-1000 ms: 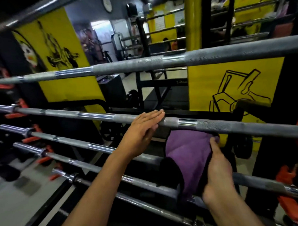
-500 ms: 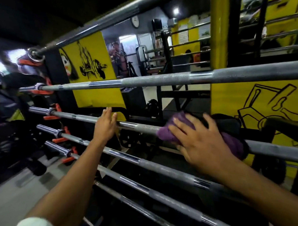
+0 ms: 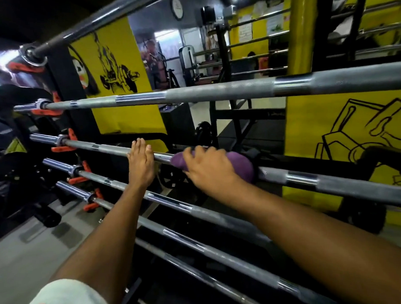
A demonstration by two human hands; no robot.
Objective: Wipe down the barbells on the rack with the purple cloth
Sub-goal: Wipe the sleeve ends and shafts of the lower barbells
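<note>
Several steel barbells lie across a black rack with orange hooks. The purple cloth [image 3: 237, 165] is wrapped around the third barbell from the top [image 3: 330, 182]. My right hand [image 3: 209, 169] grips the cloth around that bar. Just left of it, my left hand [image 3: 140, 164] rests on the same bar with its fingers straight and pointing up over it. Another barbell [image 3: 219, 93] runs above, and lower barbells [image 3: 170, 200] pass under my forearms.
Orange rack hooks [image 3: 63, 147] hold the bar ends at the left. A yellow wall panel [image 3: 346, 125] with black drawings stands behind the rack. Grey floor [image 3: 21, 254] lies at the lower left. Gym machines show through the gap at the back.
My right hand brought the cloth up from hanging below the bar, wrapped it around the bar and slid it left. My left hand moved left along the same bar.
</note>
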